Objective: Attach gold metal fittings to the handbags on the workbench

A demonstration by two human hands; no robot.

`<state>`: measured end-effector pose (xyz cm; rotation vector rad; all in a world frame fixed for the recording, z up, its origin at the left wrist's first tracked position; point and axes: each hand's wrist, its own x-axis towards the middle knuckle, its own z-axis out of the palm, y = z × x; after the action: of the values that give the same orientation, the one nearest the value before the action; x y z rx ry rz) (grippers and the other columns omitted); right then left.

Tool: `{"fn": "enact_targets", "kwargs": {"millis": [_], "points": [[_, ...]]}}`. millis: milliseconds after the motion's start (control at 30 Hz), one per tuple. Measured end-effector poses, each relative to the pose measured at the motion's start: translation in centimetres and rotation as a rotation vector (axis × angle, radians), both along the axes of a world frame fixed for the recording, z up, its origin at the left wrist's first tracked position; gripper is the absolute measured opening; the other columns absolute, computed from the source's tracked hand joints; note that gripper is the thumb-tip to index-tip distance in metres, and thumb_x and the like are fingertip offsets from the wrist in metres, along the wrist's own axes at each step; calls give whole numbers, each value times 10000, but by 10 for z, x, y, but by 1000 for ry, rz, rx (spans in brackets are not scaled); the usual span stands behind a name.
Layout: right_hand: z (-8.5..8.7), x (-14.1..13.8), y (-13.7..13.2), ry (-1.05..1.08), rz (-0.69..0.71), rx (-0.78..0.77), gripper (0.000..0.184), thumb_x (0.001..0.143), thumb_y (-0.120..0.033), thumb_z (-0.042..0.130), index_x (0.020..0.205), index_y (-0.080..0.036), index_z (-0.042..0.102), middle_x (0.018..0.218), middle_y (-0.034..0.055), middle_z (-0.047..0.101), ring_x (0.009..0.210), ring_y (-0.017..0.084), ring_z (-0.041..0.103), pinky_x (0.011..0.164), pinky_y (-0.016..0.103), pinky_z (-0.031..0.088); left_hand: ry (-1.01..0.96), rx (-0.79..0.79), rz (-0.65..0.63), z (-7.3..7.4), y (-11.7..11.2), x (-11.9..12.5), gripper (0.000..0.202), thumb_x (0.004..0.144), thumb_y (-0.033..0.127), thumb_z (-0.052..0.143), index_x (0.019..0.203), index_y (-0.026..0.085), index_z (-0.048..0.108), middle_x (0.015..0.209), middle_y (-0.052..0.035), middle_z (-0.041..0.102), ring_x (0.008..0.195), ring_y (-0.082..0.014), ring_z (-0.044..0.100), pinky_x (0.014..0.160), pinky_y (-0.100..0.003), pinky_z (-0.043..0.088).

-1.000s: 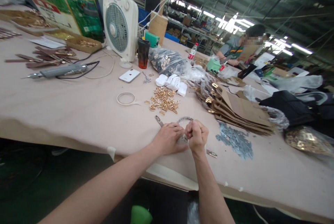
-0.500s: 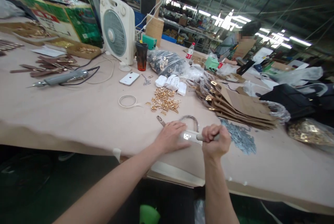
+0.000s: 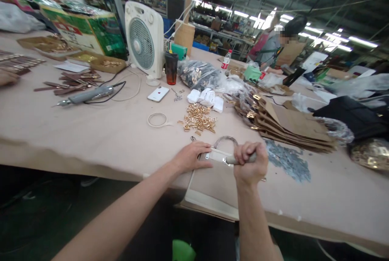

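Observation:
My left hand [image 3: 192,156] lies flat with fingers stretched, pressing the left end of a pale bag piece [image 3: 216,155] at the table's front edge. My right hand [image 3: 251,159] is closed around a hand tool with a thick greyish handle [image 3: 231,159]. The tool lies almost level and points left, its end at a small shiny metal plate [image 3: 225,161] on the bag piece; its tip is too small to make out. Behind the piece curves a thin brown bag handle [image 3: 226,138]. A strap end with a metal fitting [image 3: 193,138] sticks out beyond my left hand.
Gold fittings [image 3: 199,120] lie in a pile ahead, beside a tape roll [image 3: 157,120]. Grey metal plates [image 3: 288,161] and stacked brown bag panels [image 3: 291,125] are at right. An electric screwdriver [image 3: 88,95], a phone [image 3: 158,94] and a fan [image 3: 144,40] stand or lie left.
My left hand has slid left along the bag piece, uncovering more of it. The tool in my right hand now meets the metal plate farther right. The view has shifted slightly left.

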<state>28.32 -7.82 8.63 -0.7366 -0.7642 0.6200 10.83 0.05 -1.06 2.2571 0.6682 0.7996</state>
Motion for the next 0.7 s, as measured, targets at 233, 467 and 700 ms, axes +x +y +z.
{"fn": "enact_targets", "kwargs": {"millis": [233,467,700], "points": [[-50,-52,24,-192,79,-66,407,1004,-370,565,637,-199,523,508,-67,419,380,77,345,387,220,249,32,-23,18,5,0,2,354,752,446,874,1045,266,789,1263,-42,758,1204,-254,666,1070,-365,488],[-64,-60,22,-564,-36,-192,427,1011,-381,546,619,-216,519,558,-31,478,516,126,445,530,282,354,57,2,46,7,-4,2,154,779,218,736,928,245,714,1008,-21,769,1030,-239,676,940,-334,534],[-64,-58,39,-624,-137,-283,453,984,-428,578,600,-224,451,545,-50,407,523,116,396,531,266,344,105,45,74,4,-3,4,247,814,281,737,1054,228,722,1137,-66,761,1106,-271,669,958,-362,543]]}}
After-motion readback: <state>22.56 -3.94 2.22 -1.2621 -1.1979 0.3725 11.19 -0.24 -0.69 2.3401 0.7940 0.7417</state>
